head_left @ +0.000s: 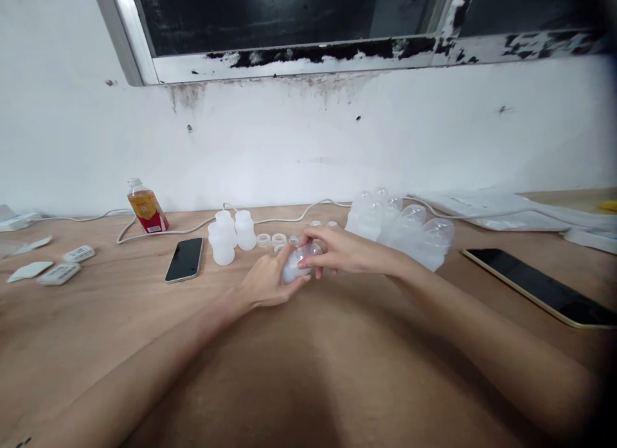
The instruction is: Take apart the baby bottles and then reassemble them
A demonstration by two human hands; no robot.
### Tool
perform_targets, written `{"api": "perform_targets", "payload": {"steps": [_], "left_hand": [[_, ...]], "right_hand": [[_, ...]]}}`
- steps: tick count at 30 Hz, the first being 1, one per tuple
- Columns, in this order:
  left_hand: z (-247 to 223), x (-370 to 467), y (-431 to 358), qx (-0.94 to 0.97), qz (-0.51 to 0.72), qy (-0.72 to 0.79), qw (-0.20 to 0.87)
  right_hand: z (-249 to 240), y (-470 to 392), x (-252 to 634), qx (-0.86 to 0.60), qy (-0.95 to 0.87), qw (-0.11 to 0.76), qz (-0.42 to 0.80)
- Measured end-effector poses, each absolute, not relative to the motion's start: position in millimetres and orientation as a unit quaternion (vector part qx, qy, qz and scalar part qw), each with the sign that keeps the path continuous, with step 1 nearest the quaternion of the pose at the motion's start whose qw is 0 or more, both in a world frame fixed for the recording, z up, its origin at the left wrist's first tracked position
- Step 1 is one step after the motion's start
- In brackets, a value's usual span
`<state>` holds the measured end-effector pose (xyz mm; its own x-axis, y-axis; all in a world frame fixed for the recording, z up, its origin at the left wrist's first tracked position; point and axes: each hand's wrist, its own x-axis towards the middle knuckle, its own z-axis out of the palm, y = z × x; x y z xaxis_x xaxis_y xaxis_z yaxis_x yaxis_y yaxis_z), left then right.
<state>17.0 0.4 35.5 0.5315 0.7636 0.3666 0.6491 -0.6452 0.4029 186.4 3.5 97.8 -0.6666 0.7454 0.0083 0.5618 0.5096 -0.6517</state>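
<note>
Both hands meet over a small whitish baby bottle point(292, 268) with a clear domed cap, tilted on its side above the table. My left hand point(267, 279) is wrapped round the bottle's body from the left. The fingers of my right hand point(328, 249) close on the clear cap end. Just behind the hands lie several white bottle rings point(278, 238), partly hidden by the fingers. To the left stand several frosted white bottles point(223, 242) without caps. Right of my hands is a group of similar bottles with clear domed caps point(414, 213), some leaning or lying.
A phone point(185, 260) and a drink bottle point(147, 207) are at left, beside small white labelled pieces point(60, 274). A larger phone or tablet point(540, 284) lies at right. A white cable point(308, 210) runs along the back, near plastic bags point(486, 210) by the wall.
</note>
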Motion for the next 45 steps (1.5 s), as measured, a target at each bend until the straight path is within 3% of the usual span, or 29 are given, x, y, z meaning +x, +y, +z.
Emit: {"api": "perform_targets", "payload": {"steps": [4, 8, 11, 18, 24, 28, 30, 32, 34, 36, 39, 45], "left_hand": [[40, 4, 11, 0.847, 0.292, 0.419, 0.148], [37, -8, 22, 0.793, 0.349, 0.449, 0.217], [35, -11, 24, 0.795, 0.350, 0.448, 0.209], [35, -8, 25, 0.797, 0.356, 0.451, 0.184], [37, -7, 23, 0.803, 0.351, 0.444, 0.189], [38, -6, 21, 0.801, 0.330, 0.457, 0.200], [39, -5, 20, 0.807, 0.313, 0.468, 0.179], [38, -2, 18, 0.820, 0.283, 0.478, 0.141], [38, 2, 14, 0.836, 0.242, 0.482, 0.100], [37, 6, 11, 0.856, 0.197, 0.474, 0.069], [36, 9, 8, 0.876, 0.154, 0.455, 0.049], [39, 2, 11, 0.870, 0.169, 0.458, 0.075]], "right_hand": [[114, 4, 199, -0.330, -0.916, 0.199, 0.115], [119, 19, 221, -0.430, -0.865, 0.253, -0.051], [98, 41, 226, -0.491, -0.840, 0.207, -0.098], [41, 72, 219, -0.488, -0.842, 0.125, -0.193], [28, 74, 224, -0.478, -0.850, 0.089, -0.204], [33, 71, 218, -0.477, -0.846, 0.147, -0.189], [42, 63, 211, -0.468, -0.848, 0.219, -0.115], [51, 52, 200, -0.451, -0.850, 0.269, 0.041], [58, 39, 188, -0.421, -0.850, 0.244, 0.202], [60, 28, 178, -0.397, -0.856, 0.200, 0.263], [56, 20, 167, -0.400, -0.869, 0.192, 0.219], [43, 18, 160, -0.413, -0.866, 0.267, 0.085]]}}
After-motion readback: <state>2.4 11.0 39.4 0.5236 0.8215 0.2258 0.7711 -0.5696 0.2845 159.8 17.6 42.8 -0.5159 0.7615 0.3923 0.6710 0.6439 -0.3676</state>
